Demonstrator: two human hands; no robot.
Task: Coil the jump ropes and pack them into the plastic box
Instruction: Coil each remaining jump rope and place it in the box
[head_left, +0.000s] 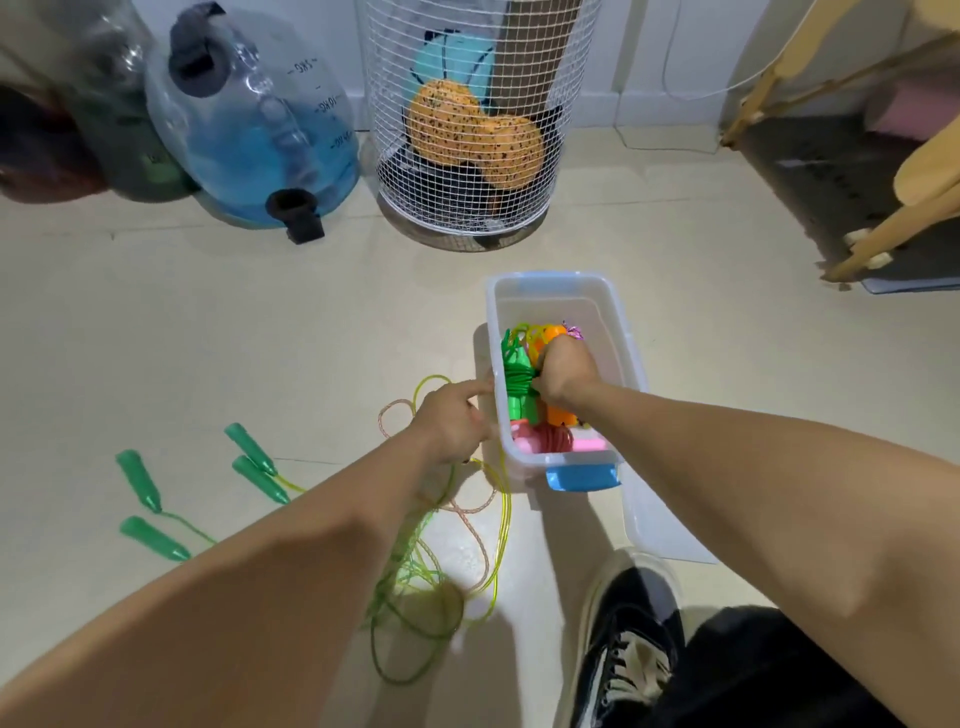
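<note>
**Seating a coiled rope in the box while the other hand steadies the wall**

The right hand is inside the plastic box, fingers curled around the green coiled rope and pressing it down against the box's left wall. The grip looks closed on the bundle so that the coil does not spring loose before it settles. Under and beside that hand, within the box, lie an orange rope and a pink rope at the near end; yellow loops and a purple tassel show at the far side of the hand.

The left hand is just outside the box's left wall, index finger extended and touching the rim, holding nothing. Judged purpose: to brace the box against sliding under the push.

Left of the box and near it, loose ropes remain uncoiled on the floor, their strands tangled together. Well left of the box lie four green handles. These are judged the remaining work; the tangle may need separating before coiling.

Just beside the box's near right corner, a clear lid lies on the floor. A black shoe sits nearer than the box. Beyond the box stands a wire basket, with a blue water bag farther left. None of these obstructs the box opening
</note>
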